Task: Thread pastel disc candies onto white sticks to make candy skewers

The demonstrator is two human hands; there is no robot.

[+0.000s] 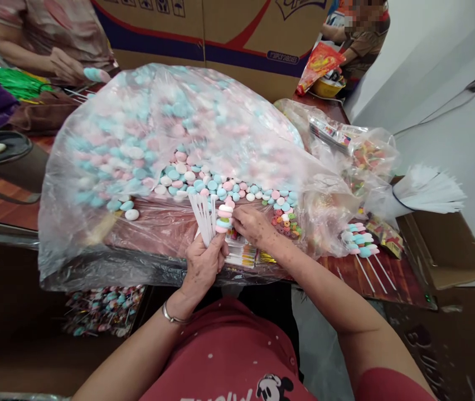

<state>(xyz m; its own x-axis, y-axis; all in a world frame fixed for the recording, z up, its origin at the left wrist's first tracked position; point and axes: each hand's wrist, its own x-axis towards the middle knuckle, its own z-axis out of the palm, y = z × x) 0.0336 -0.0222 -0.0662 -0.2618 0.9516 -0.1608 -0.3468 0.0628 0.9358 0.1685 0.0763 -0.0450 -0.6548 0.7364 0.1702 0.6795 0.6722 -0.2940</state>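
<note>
My left hand (206, 259) is closed round a fan of white plastic sticks (204, 214) and an upright candy skewer (224, 218) stacked with pink, white, blue and green pieces. Right beside that stack, my right hand (254, 225) has its fingers curled together, the tips at the candies; what they pinch is hidden. Behind both hands, a large clear plastic bag (107, 133) spills loose pastel candies (208, 184) through its opening. Small fruit-coloured rings (286, 224) lie to the right of my right hand. Under my hands are printed packets (241, 255), partly covered.
Finished-looking candy skewers (363, 240) lie at the right table edge, near a bundle of white sticks (427, 192). A dark mug (15, 167) stands at left. A big carton (221, 33) rises behind. Two people work at the far side. Below left, a box holds wrapped skewers (103, 309).
</note>
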